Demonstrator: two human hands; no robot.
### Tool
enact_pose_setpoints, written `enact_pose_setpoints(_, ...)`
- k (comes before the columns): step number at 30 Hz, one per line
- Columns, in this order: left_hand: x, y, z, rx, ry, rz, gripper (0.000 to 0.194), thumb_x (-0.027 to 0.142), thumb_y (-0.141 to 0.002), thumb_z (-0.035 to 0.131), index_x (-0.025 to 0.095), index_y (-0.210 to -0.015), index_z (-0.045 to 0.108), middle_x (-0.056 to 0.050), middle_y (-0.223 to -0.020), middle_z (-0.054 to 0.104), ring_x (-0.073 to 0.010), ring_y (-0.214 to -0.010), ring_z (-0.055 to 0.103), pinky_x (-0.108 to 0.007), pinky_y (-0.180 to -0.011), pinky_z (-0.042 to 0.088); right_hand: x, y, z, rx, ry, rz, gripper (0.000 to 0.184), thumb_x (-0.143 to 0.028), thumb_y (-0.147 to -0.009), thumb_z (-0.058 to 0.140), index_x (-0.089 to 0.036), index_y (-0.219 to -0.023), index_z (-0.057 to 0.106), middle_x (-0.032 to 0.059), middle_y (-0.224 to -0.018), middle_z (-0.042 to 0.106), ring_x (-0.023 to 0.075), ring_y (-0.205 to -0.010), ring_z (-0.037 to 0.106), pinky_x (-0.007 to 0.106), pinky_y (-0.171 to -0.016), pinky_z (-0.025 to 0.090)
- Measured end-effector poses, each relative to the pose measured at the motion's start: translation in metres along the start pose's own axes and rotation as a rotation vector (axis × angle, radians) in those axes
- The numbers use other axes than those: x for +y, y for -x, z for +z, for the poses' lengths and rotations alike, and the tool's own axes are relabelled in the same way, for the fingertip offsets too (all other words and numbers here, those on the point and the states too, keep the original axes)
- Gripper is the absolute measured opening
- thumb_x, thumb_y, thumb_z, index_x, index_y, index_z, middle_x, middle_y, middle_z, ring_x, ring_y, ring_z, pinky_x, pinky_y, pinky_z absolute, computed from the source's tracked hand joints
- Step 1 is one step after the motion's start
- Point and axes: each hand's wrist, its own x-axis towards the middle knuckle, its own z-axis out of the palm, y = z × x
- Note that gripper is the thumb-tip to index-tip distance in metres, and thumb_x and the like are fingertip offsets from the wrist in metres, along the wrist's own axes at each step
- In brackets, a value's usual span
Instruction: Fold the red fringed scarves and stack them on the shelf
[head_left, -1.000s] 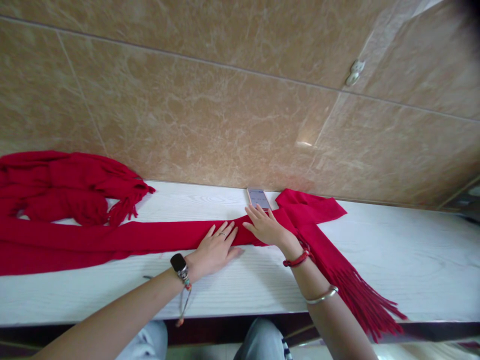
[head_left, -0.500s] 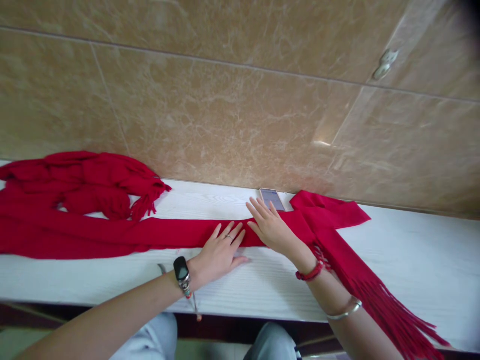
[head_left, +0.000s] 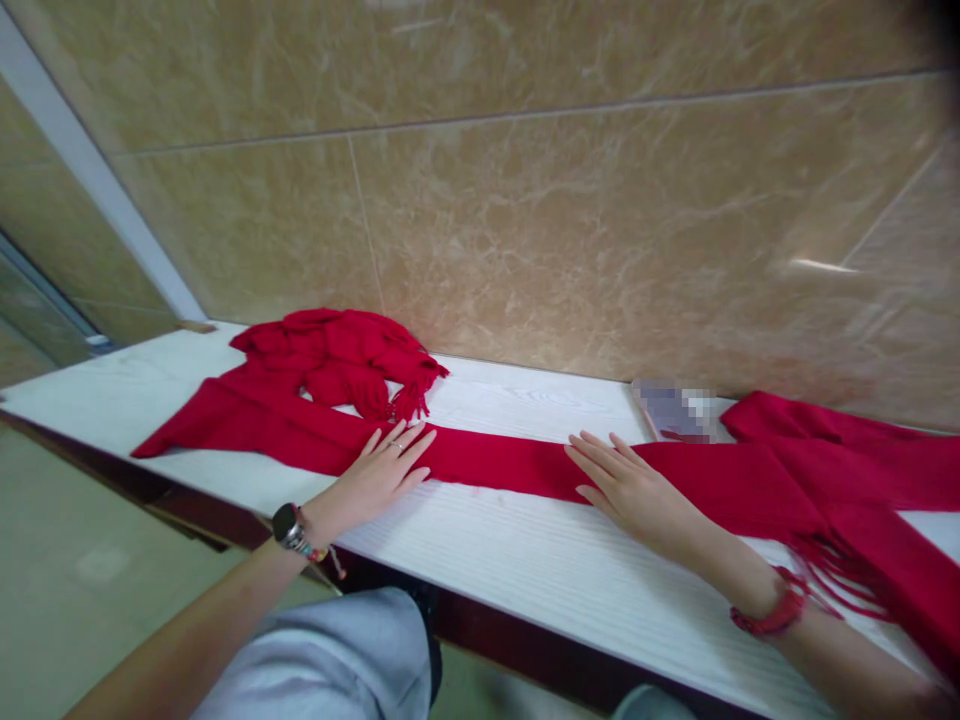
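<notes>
A long red scarf [head_left: 499, 462] lies flattened into a narrow band along the white tabletop. My left hand [head_left: 379, 475], with a ring on one finger, rests palm down on the band, its fingers spread. Farther right, my right hand [head_left: 634, 495] lies flat on the same band, fingers stretched out. Between the two hands the cloth looks smooth. At the left the scarf runs into a bunched red heap [head_left: 337, 350] with a tasselled end. On the right the cloth crosses over itself at an angle, with fringe [head_left: 844, 575] showing below the fold.
A phone [head_left: 667, 410] lies behind the scarf, close to the tiled wall [head_left: 525, 240]. The white tabletop [head_left: 480, 540] is narrow, its front edge near my legs. Floor [head_left: 82, 560] shows at the lower left.
My left hand has slid leftward along the scarf, away from my right hand, widening the gap between them. The view has turned left, showing the table's left end.
</notes>
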Motion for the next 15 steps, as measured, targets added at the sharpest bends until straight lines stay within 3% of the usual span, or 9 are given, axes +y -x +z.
enact_pose_setpoints(4, -0.042, 0.011, 0.001, -0.013, 0.019, 0.007, 0.051, 0.018, -0.086, 0.033, 0.023, -0.137, 0.029, -0.005, -0.146, 0.024, -0.0231, -0.134, 0.018, -0.043, -0.105, 0.024, -0.008, -0.013, 0.004, 0.009, -0.088, -0.013, 0.038, -0.026, -0.091, 0.037, -0.010, -0.123, 0.050, 0.0153, -0.126, 0.052, 0.0257, -0.122, 0.042, 0.050, -0.101, 0.033)
enact_pose_setpoints(7, -0.064, 0.016, 0.008, -0.032, 0.028, -0.020, 0.063, 0.007, -0.076, 0.037, 0.022, -0.137, 0.030, -0.005, -0.146, 0.024, -0.0231, -0.133, 0.019, -0.043, -0.104, 0.025, -0.028, -0.040, 0.000, -0.015, -0.166, -0.040, 0.036, -0.024, -0.090, 0.039, -0.012, -0.122, 0.051, 0.0140, -0.124, 0.054, 0.0243, -0.120, 0.044, 0.048, -0.100, 0.035)
enact_pose_setpoints(11, -0.081, 0.018, 0.021, 0.046, 0.028, -0.065, 0.059, 0.003, -0.075, 0.035, 0.017, -0.132, 0.038, -0.009, -0.142, 0.033, -0.0221, -0.128, 0.031, -0.040, -0.104, 0.028, -0.066, -0.095, -0.006, -0.042, -0.262, -0.115, 0.036, -0.021, -0.087, 0.045, -0.010, -0.121, 0.051, 0.0152, -0.123, 0.054, 0.0237, -0.114, 0.049, 0.043, -0.100, 0.037)
enact_pose_setpoints(15, -0.091, 0.018, 0.029, 0.153, 0.054, -0.071, 0.056, 0.000, -0.074, 0.034, 0.014, -0.127, 0.045, -0.011, -0.135, 0.042, -0.0195, -0.123, 0.039, -0.036, -0.104, 0.031, -0.098, -0.140, -0.006, -0.087, -0.348, -0.162, 0.036, -0.020, -0.086, 0.047, -0.009, -0.119, 0.051, 0.0158, -0.120, 0.056, 0.0229, -0.107, 0.055, 0.035, -0.091, 0.045)
